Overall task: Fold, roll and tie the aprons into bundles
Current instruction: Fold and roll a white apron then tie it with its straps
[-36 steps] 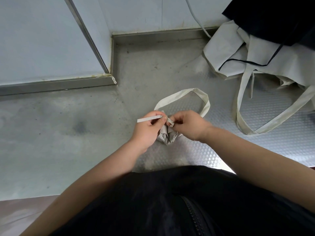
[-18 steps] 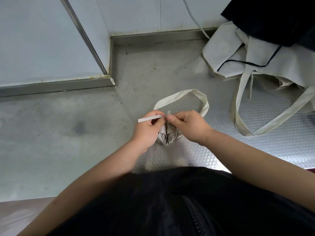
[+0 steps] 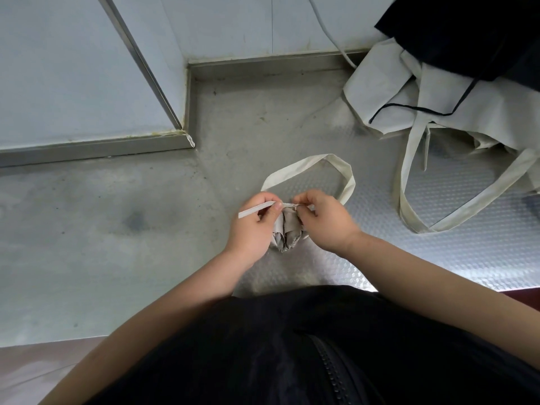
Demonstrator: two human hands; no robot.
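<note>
The rolled apron bundle lies on the steel counter, just past frame centre toward 12 o'clock, between both hands. The fabric is off-white and creased; its near end points toward 6 o'clock.

Left hand: fingers curled, thumb and forefinger pinching the tie strap. The free end of the strap projects from this hand toward 9 o'clock, straight and clear of the counter.

Right hand: fingers curled, fingertips pinching the same tie strap on top of the bundle, at its 12 o'clock end. The two pinch points are just beside each other. Whether a knot is formed there cannot be told.

The neck loop runs out from the bundle toward 12 to 1 o'clock and lies flat on the counter as an open ring.

At 2 o'clock from the bundle, well apart, lies a pile of unrolled aprons. A long strap loop trails from the pile toward 5 o'clock. A black cloth lies over the far part of the pile.

A grey cable runs down the wall at 1 o'clock.
</note>
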